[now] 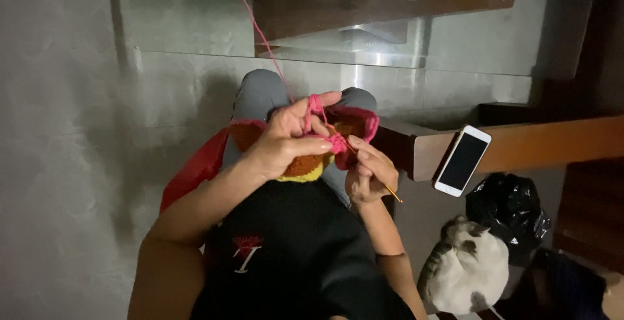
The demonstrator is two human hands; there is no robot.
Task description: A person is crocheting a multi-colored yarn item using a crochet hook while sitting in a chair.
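Two hands: left hand (pixel 286 139) clenched on one crochet piece (pixel 338 139) and pink yarn (pixel 260 34); right hand (pixel 369 174) pinching one crochet hook (pixel 392 194). One phone (pixel 462 161), one cat (pixel 465 269) nearby.

Left: bare grey floor (pixel 58 164), open.
Ahead: glass counter (pixel 325 60) edge blocks.
Right: bench (pixel 520 148) with phone (pixel 462 161); cat (pixel 465 271), black bag (pixel 510 213) below.

A white smartphone (pixel 462 161) with dark screen lies on a wooden ledge (pixel 552 141), to the right of the fingers. Lower right of them, 1 black plastic bag (pixel 508 213) sits beside a white and grey cat (pixel 465 269). Above the fingers is a glass tabletop (pixel 195 14).
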